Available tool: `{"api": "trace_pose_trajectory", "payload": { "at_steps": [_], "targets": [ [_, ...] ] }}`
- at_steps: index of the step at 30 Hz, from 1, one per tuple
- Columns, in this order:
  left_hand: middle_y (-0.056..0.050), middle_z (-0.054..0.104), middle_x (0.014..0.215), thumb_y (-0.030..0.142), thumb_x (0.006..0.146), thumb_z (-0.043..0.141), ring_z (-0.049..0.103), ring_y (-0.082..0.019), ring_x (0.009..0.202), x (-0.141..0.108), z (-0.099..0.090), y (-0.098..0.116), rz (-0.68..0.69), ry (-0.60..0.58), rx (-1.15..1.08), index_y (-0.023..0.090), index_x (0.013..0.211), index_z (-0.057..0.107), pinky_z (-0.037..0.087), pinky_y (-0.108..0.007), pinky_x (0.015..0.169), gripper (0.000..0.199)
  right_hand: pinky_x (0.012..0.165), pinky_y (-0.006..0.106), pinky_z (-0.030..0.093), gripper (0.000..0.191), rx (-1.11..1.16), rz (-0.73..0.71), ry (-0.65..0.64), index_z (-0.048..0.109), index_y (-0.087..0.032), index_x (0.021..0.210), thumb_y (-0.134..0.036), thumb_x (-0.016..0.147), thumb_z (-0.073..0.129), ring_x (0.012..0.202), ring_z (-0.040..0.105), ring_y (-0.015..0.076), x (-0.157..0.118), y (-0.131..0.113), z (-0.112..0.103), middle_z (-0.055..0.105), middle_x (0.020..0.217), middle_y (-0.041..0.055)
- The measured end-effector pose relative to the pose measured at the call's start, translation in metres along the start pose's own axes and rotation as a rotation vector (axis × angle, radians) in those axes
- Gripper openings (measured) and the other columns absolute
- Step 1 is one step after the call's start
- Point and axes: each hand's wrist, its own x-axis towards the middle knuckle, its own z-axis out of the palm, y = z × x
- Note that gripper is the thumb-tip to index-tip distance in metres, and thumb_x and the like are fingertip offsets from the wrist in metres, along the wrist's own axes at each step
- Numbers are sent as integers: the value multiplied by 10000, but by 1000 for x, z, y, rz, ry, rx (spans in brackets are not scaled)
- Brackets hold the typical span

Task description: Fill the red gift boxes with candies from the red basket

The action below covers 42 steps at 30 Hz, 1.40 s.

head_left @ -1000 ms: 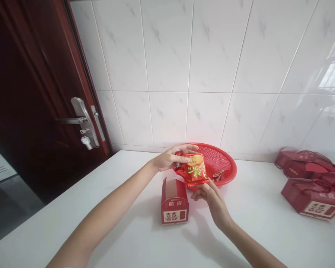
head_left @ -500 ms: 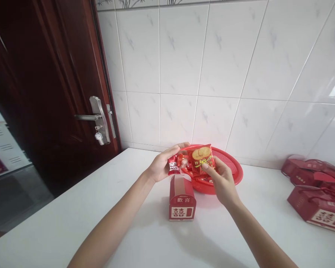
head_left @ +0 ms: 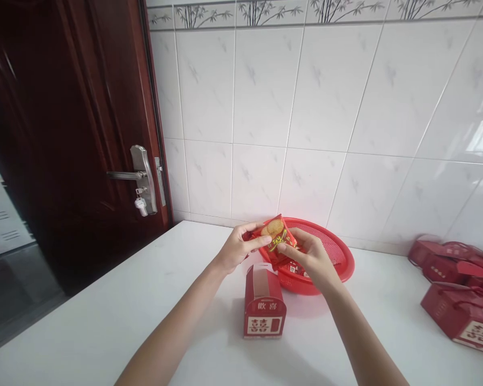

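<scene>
A red packet of crackers (head_left: 274, 234) is held above the near-left rim of a red plastic basket (head_left: 344, 254). My left hand (head_left: 237, 247) pinches its left side, thumb on top; small red wrapped sweets are mostly hidden behind it in the same hand. From the right, my right hand (head_left: 312, 258) grips the packet's lower right side with thumb and fingers. Inside the basket, more red wrapped sweets (head_left: 297, 269) partly show beneath the hands. Just in front stands a small red gift box (head_left: 264, 303) with white characters, upright on the table.
Several red gift boxes (head_left: 459, 311) with cord handles are piled at the right of the white table (head_left: 145, 300). A tiled wall (head_left: 261, 177) runs behind. On the left is a dark red door (head_left: 76, 134) with a metal handle and keys.
The cracker packet has moved left and tilted, and my left hand now grips it as well, over the sweets. The view has tipped up slightly.
</scene>
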Motion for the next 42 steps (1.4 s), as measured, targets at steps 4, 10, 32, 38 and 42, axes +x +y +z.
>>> {"api": "trace_pose_trajectory", "payload": {
  "at_steps": [4, 10, 32, 38, 42],
  "targets": [
    [45, 503, 670, 441, 667, 862, 347, -72, 560, 3, -2, -5, 59, 85, -68, 168, 902, 738, 274, -230, 523, 382, 754, 335, 573, 363, 38, 33, -62, 694, -194, 1110, -436, 847, 755, 825, 724, 208, 0, 5, -6, 765, 982, 63],
    [46, 479, 637, 429, 661, 852, 372, -74, 532, 3, -11, -10, -18, 4, -27, 168, 794, 684, 253, -225, 484, 337, 652, 304, 561, 298, 42, 14, 127, 702, -186, 872, -451, 780, 804, 669, 656, 160, 1, 7, -15, 753, 807, 44],
    [-22, 719, 995, 460, 809, 778, 582, -156, 748, -5, -29, -11, -58, -136, 403, 253, 1088, 751, 452, -269, 685, 348, 396, 250, 439, 319, -152, -68, 280, 732, -218, 762, -534, 790, 765, 550, 602, 176, -4, 13, -12, 675, 657, 38],
    [-23, 711, 939, 497, 804, 774, 567, -165, 765, -4, -19, -13, -95, -195, 414, 237, 1089, 769, 427, -273, 673, 386, 486, 252, 515, 270, -130, -87, 278, 751, -221, 777, -488, 814, 770, 639, 663, 196, -4, 13, -6, 715, 703, 54],
    [-29, 722, 928, 477, 847, 734, 606, -180, 805, -5, -14, -16, -72, -242, 394, 218, 991, 783, 449, -277, 703, 300, 470, 267, 526, 280, -123, -92, 268, 761, -217, 794, -497, 807, 776, 616, 664, 201, -4, 12, -8, 720, 709, 61]
  ]
}}
